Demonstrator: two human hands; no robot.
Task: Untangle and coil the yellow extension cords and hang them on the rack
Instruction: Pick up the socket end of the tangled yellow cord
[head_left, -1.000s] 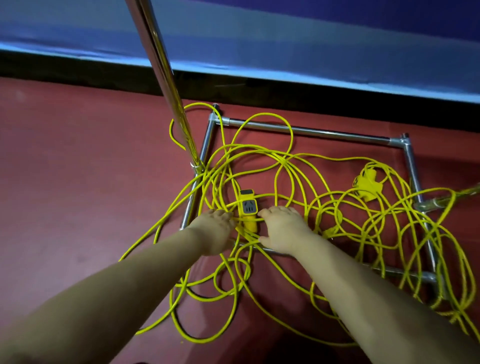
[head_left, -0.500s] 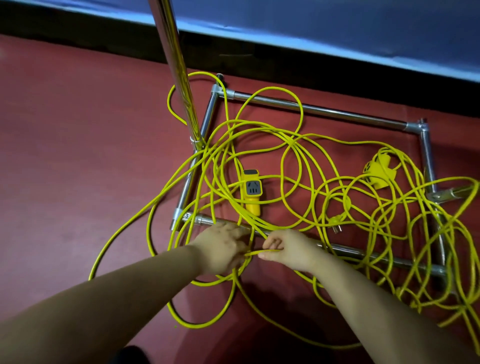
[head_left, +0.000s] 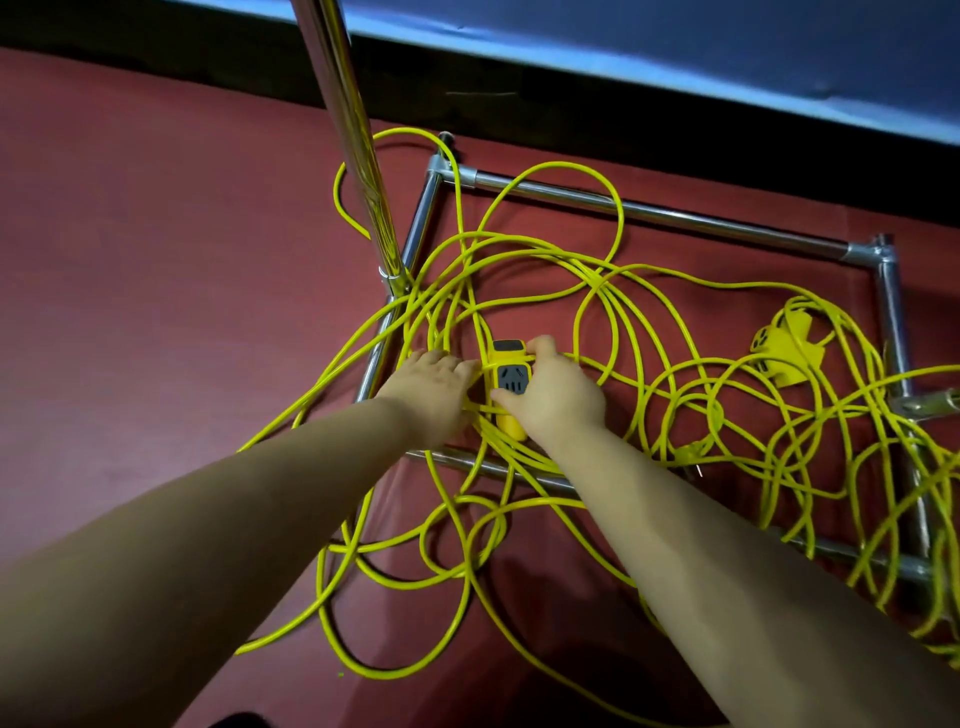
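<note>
Nearest, loose loops of yellow cord (head_left: 457, 566) sprawl over the red floor (head_left: 156, 338), crossing the rack's (head_left: 649, 210) near rail. Beyond that rail the right hand (head_left: 553, 397) grips a yellow socket (head_left: 510, 382), thumb and fingers curled round its sides. The left hand (head_left: 434, 387) lies just beside it on the strands, fingers fairly straight. A second socket (head_left: 787, 356) sits well to the right among loops. The upright pole (head_left: 353, 135) rises at the frame's left side.

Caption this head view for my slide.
Right hand grips a yellow socket block amid tangled yellow cords; left hand alongside.
</note>
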